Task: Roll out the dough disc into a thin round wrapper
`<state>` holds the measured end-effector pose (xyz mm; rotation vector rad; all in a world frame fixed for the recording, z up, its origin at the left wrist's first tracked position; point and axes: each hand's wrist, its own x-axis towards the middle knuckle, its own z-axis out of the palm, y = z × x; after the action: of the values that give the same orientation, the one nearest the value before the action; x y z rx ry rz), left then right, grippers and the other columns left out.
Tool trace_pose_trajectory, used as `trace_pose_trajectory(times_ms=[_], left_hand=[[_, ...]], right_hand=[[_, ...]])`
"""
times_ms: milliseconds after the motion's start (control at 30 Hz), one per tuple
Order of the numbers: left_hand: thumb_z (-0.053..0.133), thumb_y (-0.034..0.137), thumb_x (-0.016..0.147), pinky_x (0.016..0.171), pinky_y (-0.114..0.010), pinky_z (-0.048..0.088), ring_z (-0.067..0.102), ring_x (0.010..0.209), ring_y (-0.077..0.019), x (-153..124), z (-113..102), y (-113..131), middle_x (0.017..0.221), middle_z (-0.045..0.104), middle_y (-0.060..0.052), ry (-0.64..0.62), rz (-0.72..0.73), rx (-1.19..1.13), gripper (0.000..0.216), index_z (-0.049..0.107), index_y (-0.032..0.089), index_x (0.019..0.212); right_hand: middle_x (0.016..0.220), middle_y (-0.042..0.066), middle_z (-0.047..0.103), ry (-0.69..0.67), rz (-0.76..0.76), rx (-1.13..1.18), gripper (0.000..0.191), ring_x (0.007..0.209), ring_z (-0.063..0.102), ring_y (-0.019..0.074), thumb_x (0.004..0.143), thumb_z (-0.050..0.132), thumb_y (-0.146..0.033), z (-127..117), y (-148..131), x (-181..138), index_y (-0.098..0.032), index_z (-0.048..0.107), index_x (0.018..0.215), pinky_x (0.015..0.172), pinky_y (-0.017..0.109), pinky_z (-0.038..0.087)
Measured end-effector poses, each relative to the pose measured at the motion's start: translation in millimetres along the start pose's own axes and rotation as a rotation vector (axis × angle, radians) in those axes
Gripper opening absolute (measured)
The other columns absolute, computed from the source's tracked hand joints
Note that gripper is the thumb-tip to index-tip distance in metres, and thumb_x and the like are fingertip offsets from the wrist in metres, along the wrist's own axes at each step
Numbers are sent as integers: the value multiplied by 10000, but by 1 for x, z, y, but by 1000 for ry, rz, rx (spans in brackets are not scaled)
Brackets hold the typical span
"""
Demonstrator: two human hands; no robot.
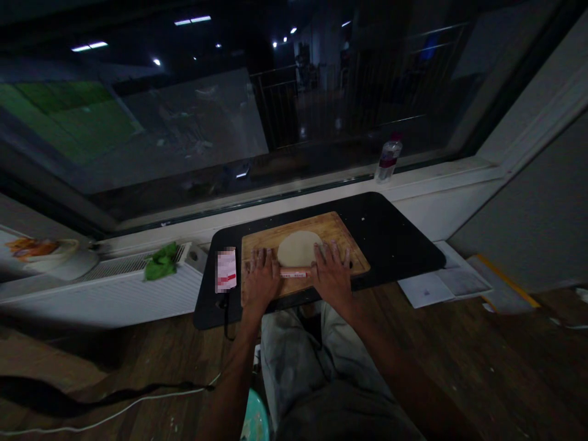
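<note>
A round sheet of pale dough (299, 248) lies on a wooden cutting board (345, 236). Across its near edge runs a rolling pin (294, 274) with red print on its middle. My left hand (261, 278) rests palm down over the pin's left end, fingers stretched out towards the board. Over the right end lies my right hand (331, 269), its fingers spread flat and the nearest ones at the dough's edge. Both hands cover the pin's ends, and neither wraps round it. Whitish powder shows on the fingers.
The board stands on a black tabletop (390, 236) beside a window sill. A packet with red print (226, 269) lies left of the board. A bottle (388, 160) stands on the sill. A green cloth (160, 262) hangs on the radiator (138, 294). A turquoise basin (257, 416) sits below.
</note>
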<state>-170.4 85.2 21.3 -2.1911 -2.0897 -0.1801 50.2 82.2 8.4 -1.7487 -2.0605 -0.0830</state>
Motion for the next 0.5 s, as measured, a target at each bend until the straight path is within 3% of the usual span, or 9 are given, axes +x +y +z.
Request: trace_pose_trajectory(times_ms=[133, 367, 500], left_hand=[[417, 303, 1139, 1361, -701, 346, 332, 1742, -436, 16, -2, 6, 1775, 527, -214, -16, -46, -22, 597, 561, 165, 1702], [408, 256, 1138, 1319, -719, 386, 406, 1699, -425, 63, 4, 10, 1719, 586, -226, 83, -112, -91, 530, 631, 175, 1612], [356, 290, 1167, 1287, -603, 461, 611, 1515, -368, 86, 4, 0, 1565, 717, -201, 220, -171, -240, 492, 720, 156, 1469]], right_hand=[[1777, 200, 530, -11, 5, 3, 638, 1706, 342, 448, 1126, 453, -324, 8, 8, 23, -156, 527, 1737, 1387, 753, 110], [1814, 202, 475, -179, 47, 10, 645, 1735, 282, 445, 1168, 396, -424, 15, 20, 100, -163, 489, 1750, 1374, 774, 141], [1744, 229, 553, -133, 41, 41, 597, 1692, 357, 423, 1185, 351, -390, 19, 24, 137, -136, 568, 1679, 1362, 749, 214]])
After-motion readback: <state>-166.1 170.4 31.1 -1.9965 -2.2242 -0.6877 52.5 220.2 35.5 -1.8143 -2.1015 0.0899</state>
